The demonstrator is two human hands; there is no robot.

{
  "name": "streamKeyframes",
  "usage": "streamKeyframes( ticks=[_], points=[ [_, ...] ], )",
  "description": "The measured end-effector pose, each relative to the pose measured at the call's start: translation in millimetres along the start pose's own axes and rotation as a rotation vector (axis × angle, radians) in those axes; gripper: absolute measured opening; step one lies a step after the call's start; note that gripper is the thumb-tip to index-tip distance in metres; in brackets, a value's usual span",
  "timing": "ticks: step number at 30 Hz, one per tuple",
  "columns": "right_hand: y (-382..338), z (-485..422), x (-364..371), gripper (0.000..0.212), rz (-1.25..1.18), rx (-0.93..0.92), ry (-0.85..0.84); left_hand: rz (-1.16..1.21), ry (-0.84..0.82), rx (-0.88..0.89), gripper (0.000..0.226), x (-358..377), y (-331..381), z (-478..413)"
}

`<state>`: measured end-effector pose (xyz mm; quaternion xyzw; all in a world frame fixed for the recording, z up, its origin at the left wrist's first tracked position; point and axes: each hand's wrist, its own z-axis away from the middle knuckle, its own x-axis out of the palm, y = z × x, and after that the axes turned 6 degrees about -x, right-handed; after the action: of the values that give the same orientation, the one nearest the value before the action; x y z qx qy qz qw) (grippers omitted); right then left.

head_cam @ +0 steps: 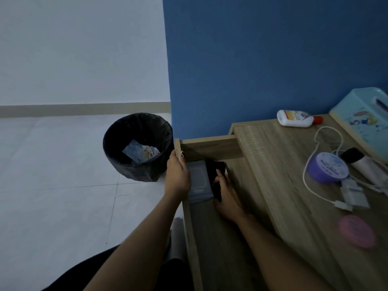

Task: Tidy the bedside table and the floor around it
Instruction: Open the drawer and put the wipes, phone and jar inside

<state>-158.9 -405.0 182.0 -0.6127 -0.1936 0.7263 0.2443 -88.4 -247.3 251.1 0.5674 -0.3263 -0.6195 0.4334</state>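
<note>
my left hand [177, 175] grips the drawer [210, 144] front corner; my right hand [227, 196] pinches a black item [216, 171] beside the wipes pack [198, 181]. stowing step; next, release and shut.

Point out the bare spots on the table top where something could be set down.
Free: the near-left strip of the table top, between the open drawer and the white cable; also the patch between the white bottle and the cable loop. Crowded: the right side, around the purple tub, tissue box and pink lid.
</note>
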Motion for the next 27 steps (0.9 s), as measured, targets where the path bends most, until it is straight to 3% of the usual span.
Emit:
streamKeyframes(
  ticks=[14, 18, 22, 27],
  points=[
    [-4.7, -6.1, 3.9, 0.069, 0.064, -0.05, 0.085, -0.025, 0.013, -0.005, 0.039, -3.5, -0.8, 1.7],
    [-39.8, -0.8, -18.5, 0.037, 0.026, -0.153, 0.217, -0.022, 0.017, 0.008, 0.035, -5.8, -1.1, 1.3],
    [-79.9, 13.6, -68.0, 0.029, -0.106, -0.304, 0.403, -0.023, 0.003, -0.003, 0.035, -8.9, -5.6, 0.0],
    [-68.4, 33.8, -152.8, 0.018, -0.082, -0.222, 0.747, -0.07, 0.009, 0.011, 0.035, -9.6, -5.1, -3.8]
  ],
)
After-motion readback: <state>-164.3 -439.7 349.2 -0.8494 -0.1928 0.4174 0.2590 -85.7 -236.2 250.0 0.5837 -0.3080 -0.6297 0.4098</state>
